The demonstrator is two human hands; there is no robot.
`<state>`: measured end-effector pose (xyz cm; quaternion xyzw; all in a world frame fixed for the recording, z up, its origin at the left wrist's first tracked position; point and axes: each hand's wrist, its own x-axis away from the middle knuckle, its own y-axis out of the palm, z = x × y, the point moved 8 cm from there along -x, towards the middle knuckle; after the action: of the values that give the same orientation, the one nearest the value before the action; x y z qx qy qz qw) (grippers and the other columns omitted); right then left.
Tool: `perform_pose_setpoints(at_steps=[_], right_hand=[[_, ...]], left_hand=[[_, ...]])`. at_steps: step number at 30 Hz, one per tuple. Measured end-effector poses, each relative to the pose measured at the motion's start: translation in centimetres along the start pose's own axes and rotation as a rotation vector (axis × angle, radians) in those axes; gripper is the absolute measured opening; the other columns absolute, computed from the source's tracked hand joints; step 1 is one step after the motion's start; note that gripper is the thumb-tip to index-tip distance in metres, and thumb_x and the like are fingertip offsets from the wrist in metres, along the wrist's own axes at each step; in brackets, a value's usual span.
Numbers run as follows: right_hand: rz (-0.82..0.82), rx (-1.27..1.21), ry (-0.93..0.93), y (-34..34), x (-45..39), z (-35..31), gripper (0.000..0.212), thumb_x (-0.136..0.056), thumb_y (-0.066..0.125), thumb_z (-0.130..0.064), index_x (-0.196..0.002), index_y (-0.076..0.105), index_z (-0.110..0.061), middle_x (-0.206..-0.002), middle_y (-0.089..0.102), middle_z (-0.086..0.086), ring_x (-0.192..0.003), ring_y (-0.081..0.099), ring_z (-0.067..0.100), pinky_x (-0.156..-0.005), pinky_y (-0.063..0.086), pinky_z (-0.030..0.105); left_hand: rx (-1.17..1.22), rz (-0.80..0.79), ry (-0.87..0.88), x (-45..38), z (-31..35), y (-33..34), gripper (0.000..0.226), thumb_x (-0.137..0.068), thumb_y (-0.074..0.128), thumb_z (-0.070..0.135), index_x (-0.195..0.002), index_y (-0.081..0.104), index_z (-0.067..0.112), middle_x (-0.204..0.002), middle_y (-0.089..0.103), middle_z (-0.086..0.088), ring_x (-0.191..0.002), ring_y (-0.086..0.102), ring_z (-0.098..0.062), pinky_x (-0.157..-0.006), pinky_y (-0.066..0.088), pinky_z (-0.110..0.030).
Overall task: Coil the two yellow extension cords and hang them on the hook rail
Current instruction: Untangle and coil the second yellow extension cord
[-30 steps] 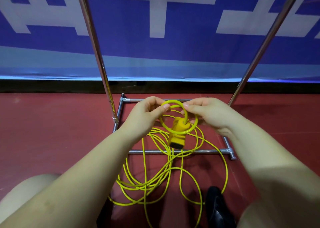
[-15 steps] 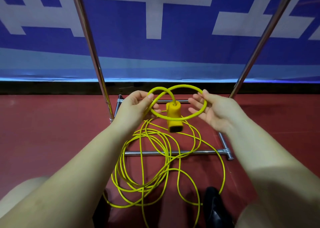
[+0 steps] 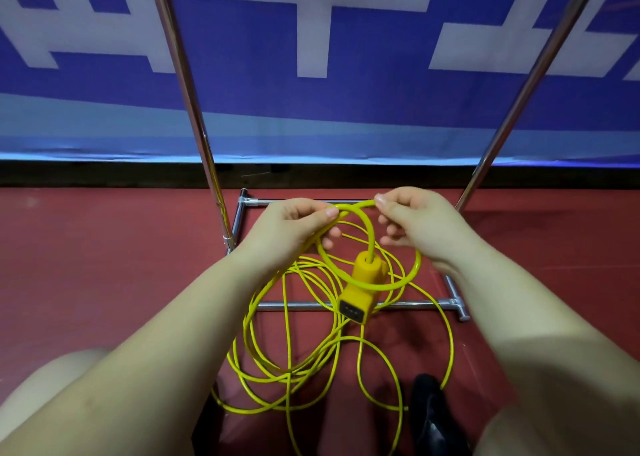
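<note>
Both hands are raised over the red floor (image 3: 104, 282), and a yellow extension cord (image 3: 391, 284) runs between them. The left hand (image 3: 287, 233) has its fingers curled round the cord, with the thumb pressed along the top of it, so that is a firm grip. The right hand (image 3: 415, 227) pinches the same cord between thumb and forefinger at its top; its other fingers hang curled beneath, and I cannot tell whether they touch the cord.

From the left hand's thumb the cord rises in a short arc to the right hand's pinch. Below and between the two hands one round loop hangs, swinging out under the right wrist and back towards the left palm. The socket end (image 3: 360, 289), a blocky yellow housing with a dark face, dangles straight below the gap between the hands, its cord running up through the loop.

The rest of the cord lies loose on the floor beneath the forearms, nearer the person than either hand, in wide, untidy overlapping rings. It is thin, glossy and bright yellow throughout.

Beyond the hands stands a chrome rack frame (image 3: 194, 109), its two uprights rising either side of them and its base bars lying under the loop. Behind it hangs a blue and white banner (image 3: 346, 116). A black shoe (image 3: 433, 417) sits below the right forearm.
</note>
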<state>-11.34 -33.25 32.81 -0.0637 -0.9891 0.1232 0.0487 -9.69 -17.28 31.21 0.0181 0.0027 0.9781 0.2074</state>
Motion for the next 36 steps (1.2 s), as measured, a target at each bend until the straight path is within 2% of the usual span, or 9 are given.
perform_pose_setpoints(at_steps=[6,12,15,19,22,25,27,31,36], right_hand=[[0.302,-0.552,0.134,-3.8,-0.5,0.9,0.022,-0.097,0.048,-0.026,-0.081,0.057,-0.015,-0.063,0.044,-0.004,-0.045,0.045,0.000,-0.048,0.050,0.015],[0.363,-0.630,0.146,-4.1,-0.7,1.6,0.022,-0.097,0.047,-0.026,-0.082,0.058,-0.015,-0.066,0.045,-0.004,-0.056,0.046,0.005,-0.049,0.049,0.015],[0.310,-0.618,0.182,-3.6,-1.0,1.8,0.021,-0.097,0.047,-0.027,-0.084,0.058,-0.014,-0.068,0.050,-0.002,-0.059,0.050,0.007,-0.056,0.054,0.022],[0.180,-0.401,0.359,-1.7,-1.0,3.8,0.033,-0.097,0.040,-0.043,-0.097,0.058,-0.015,-0.093,0.061,0.005,-0.082,0.060,0.018,-0.090,0.046,0.039],[0.098,-0.263,0.514,0.0,-0.4,5.9,0.060,-0.091,0.040,-0.057,-0.130,0.048,-0.013,-0.127,0.052,0.011,-0.111,0.052,0.028,-0.099,0.038,0.047],[0.006,-0.316,0.614,1.7,0.1,7.4,0.080,-0.083,0.044,-0.067,-0.143,0.034,-0.015,-0.146,0.035,0.011,-0.130,0.038,0.033,-0.107,0.023,0.058],[-0.034,-0.382,0.674,2.4,0.3,8.0,0.091,-0.075,0.048,-0.074,-0.143,0.033,-0.014,-0.149,0.031,0.013,-0.133,0.033,0.038,-0.106,0.021,0.061],[-0.140,-0.536,0.729,3.5,0.7,8.0,0.114,-0.054,0.056,-0.082,-0.139,0.036,-0.009,-0.138,0.045,0.020,-0.127,0.043,0.039,-0.102,0.024,0.065],[-0.238,-0.587,0.714,4.4,1.0,7.5,0.138,-0.035,0.060,-0.080,-0.148,0.019,-0.011,-0.125,0.052,0.028,-0.119,0.047,0.041,-0.103,0.016,0.071]], left_hand=[[0.004,-0.022,-0.054,-0.2,-0.4,-0.5,0.014,-0.092,0.055,0.016,-0.089,0.068,0.010,-0.074,0.071,-0.002,-0.060,0.063,-0.010,-0.067,0.054,-0.028],[-0.044,-0.146,-0.095,0.0,-1.0,0.8,0.021,-0.097,0.047,0.016,-0.087,0.066,0.012,-0.070,0.061,0.001,-0.059,0.057,-0.005,-0.061,0.050,-0.017],[-0.059,-0.071,-0.082,-0.4,-1.0,0.3,0.024,-0.100,0.042,0.019,-0.092,0.065,0.016,-0.066,0.050,0.005,-0.055,0.050,-0.004,-0.059,0.047,-0.018],[-0.025,0.050,-0.068,-0.7,-1.0,-0.7,0.028,-0.102,0.037,0.021,-0.090,0.061,0.015,-0.067,0.039,0.004,-0.054,0.040,-0.007,-0.058,0.039,-0.023],[-0.037,0.078,-0.059,-0.8,-0.9,-1.0,0.029,-0.102,0.037,0.023,-0.089,0.061,0.016,-0.067,0.037,0.004,-0.055,0.037,-0.008,-0.057,0.036,-0.023],[0.028,0.086,-0.062,-0.8,-0.7,-1.3,0.029,-0.102,0.036,0.023,-0.089,0.061,0.015,-0.063,0.038,0.006,-0.055,0.035,-0.009,-0.056,0.035,-0.022],[0.101,0.078,-0.055,-0.9,-0.4,-1.5,0.030,-0.102,0.035,0.022,-0.089,0.060,0.013,-0.060,0.039,0.007,-0.053,0.034,-0.008,-0.054,0.036,-0.020],[0.263,0.062,-0.042,-1.0,0.3,-1.9,0.031,-0.102,0.033,0.022,-0.086,0.058,0.011,-0.056,0.038,0.008,-0.046,0.033,-0.005,-0.049,0.034,-0.018],[0.403,0.048,-0.050,-1.0,0.4,-2.0,0.032,-0.102,0.032,0.023,-0.085,0.056,0.011,-0.055,0.035,0.008,-0.044,0.030,-0.004,-0.047,0.034,-0.016]])
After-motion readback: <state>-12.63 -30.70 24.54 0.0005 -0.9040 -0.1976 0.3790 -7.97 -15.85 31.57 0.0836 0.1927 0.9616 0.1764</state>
